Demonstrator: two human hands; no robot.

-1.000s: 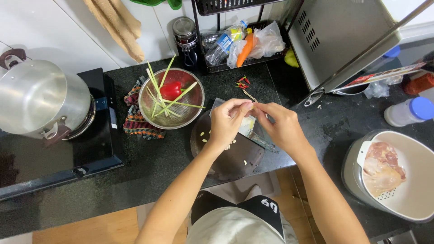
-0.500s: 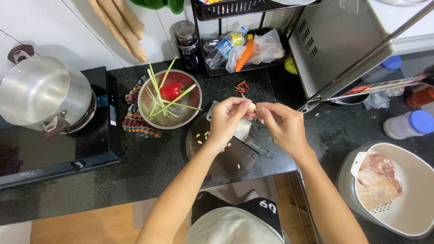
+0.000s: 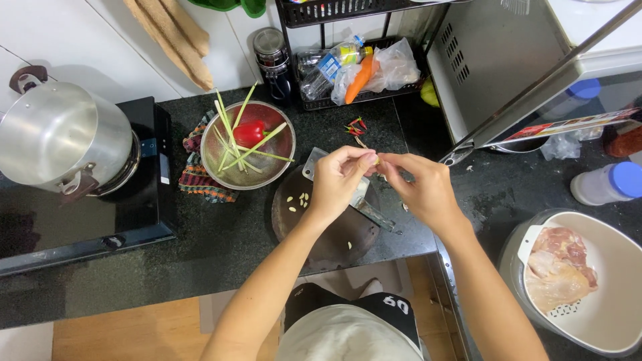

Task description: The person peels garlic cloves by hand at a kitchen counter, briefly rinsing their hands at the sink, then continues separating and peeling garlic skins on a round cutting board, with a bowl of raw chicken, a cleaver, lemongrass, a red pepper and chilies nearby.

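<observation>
My left hand (image 3: 340, 180) and my right hand (image 3: 420, 188) meet fingertip to fingertip above a round dark chopping board (image 3: 328, 230). Between the fingertips is a small pale clove, likely garlic (image 3: 376, 160), pinched from both sides. Several peeled pale cloves (image 3: 299, 200) lie on the board's left part. A cleaver (image 3: 361, 200) lies across the board under my hands, mostly hidden by them.
A metal colander (image 3: 250, 155) with a red pepper and green stalks sits on a striped cloth. Small red chillies (image 3: 356, 126) lie behind the board. A steel pot (image 3: 63, 144) stands on a black cooktop at left. A white strainer bowl (image 3: 605, 301) with raw chicken is at right.
My hands have stayed together over the board, fingers working the clove slightly. The camera view shifted a little; nothing else moved.
</observation>
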